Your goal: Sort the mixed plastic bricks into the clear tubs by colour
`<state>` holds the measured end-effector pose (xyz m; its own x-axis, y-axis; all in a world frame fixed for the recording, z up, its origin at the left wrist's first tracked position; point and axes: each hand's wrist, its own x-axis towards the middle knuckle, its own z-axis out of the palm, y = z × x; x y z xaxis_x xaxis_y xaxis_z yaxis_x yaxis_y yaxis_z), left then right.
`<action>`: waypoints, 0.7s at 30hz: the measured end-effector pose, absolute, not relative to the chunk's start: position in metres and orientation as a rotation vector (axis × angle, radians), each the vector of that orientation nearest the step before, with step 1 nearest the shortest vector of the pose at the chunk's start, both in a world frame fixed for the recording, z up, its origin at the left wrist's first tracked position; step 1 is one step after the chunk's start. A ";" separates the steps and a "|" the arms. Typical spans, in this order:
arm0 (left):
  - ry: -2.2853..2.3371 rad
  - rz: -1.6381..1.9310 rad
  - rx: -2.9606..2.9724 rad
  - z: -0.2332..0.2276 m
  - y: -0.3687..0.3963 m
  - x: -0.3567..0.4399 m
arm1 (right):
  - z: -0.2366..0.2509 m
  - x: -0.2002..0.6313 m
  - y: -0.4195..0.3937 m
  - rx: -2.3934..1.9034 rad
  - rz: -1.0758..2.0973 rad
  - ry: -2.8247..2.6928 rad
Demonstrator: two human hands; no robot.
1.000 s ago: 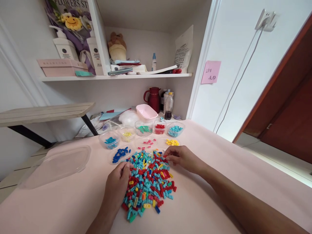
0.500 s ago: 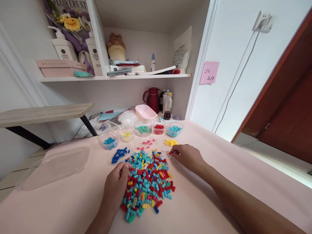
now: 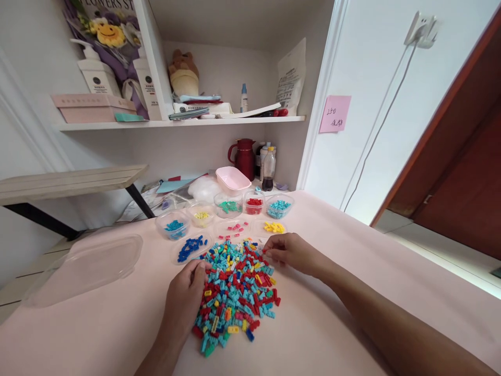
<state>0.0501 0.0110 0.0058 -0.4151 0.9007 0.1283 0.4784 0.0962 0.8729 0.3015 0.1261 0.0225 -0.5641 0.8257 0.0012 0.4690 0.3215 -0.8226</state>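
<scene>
Apparently being picked from the brick pile (image 3: 237,295), a red brick (image 3: 264,250) seems pinched by the right hand (image 3: 290,253), the left hand (image 3: 188,288)'s grasp cannot be told, and careful lifting seems required.

Up and to the right of the right hand (image 3: 290,253), a pink note (image 3: 335,114) carries a handwritten 250, with characters underneath that are hard to make out. Far beyond the left hand (image 3: 186,287), off to its left, the capitals LOWERS ST run across the top of a bouquet (image 3: 109,32) (whatever precedes the L is unclear). On that same side, a white pump bottle (image 3: 97,75) and a pink box (image 3: 94,108) bear print too small to read. Straight beyond the right hand, a white bag (image 3: 291,75) shows rows of illegible dark print
</scene>
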 end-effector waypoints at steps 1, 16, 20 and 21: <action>1.936 1.265 1.350 0.005 0.011 0.050 | 0.023 0.302 0.127 -1.129 1.180 -2.109; 1.958 1.205 1.357 0.004 0.011 0.049 | 0.019 0.295 0.120 -0.984 1.296 -2.071; 1.966 1.180 1.361 0.005 0.011 0.051 | 0.020 0.294 0.120 -0.951 1.305 -2.024; 1.967 1.177 1.368 0.005 0.011 0.051 | 0.019 0.293 0.121 -0.938 1.313 -2.004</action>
